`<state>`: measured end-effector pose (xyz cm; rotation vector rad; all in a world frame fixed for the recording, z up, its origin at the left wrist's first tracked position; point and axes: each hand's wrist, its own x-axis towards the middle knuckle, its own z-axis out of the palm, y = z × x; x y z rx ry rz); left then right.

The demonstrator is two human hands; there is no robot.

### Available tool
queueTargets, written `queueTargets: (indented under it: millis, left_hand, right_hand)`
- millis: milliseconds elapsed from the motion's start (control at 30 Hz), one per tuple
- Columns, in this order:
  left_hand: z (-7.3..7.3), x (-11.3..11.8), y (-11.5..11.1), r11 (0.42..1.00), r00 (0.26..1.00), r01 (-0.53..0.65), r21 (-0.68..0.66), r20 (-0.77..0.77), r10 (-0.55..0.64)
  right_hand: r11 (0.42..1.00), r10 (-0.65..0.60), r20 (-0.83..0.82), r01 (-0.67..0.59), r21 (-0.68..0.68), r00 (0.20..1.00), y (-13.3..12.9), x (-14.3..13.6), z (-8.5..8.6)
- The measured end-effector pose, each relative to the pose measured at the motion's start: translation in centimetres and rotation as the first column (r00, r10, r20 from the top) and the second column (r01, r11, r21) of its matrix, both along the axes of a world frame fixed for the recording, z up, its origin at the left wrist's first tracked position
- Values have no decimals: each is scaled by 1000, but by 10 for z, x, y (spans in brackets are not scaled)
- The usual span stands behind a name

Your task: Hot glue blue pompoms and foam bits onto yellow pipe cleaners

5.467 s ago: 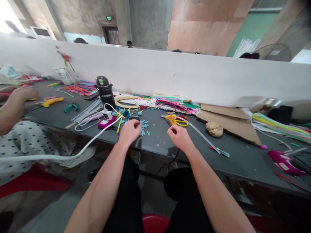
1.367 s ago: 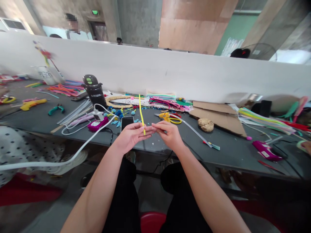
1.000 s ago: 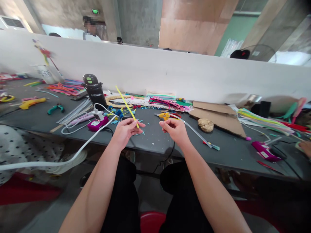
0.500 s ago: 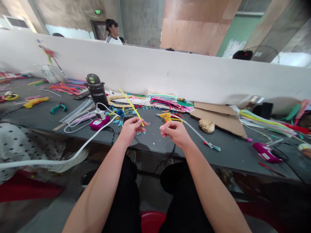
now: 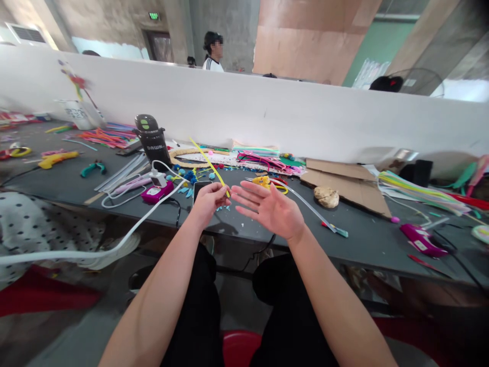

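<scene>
Head view: I seem to be handling the yellow strip, left hand pinching its near end, right hand spread wide; the next move likely needs gentle fingers.

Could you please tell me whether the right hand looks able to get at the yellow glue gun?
Probably yes: the right hand is open with nothing visible in it, and the yellow glue gun, partly hidden behind it, lies on the table just beyond.

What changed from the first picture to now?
The left hand now holds a yellow stem. The right hand, curled before, has opened, its fingers pointing left toward the stem's lower end. A person has appeared behind the white wall. The black bottle and tan lump stayed put.
</scene>
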<state>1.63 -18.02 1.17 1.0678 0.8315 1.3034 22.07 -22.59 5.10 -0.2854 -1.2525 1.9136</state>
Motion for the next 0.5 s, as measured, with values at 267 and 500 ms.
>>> queueTargets:
  millis: [267,500]
  left_hand:
    - [1,1,-1,1000,999,19,12,-41,-19]
    - [1,4,-1,999,995,51,21,-92,-49]
  right_hand:
    - [986,-167,88,165,39,982,0,-4,-7]
    - [914,-404,214,400,61,889,11,-10,-21]
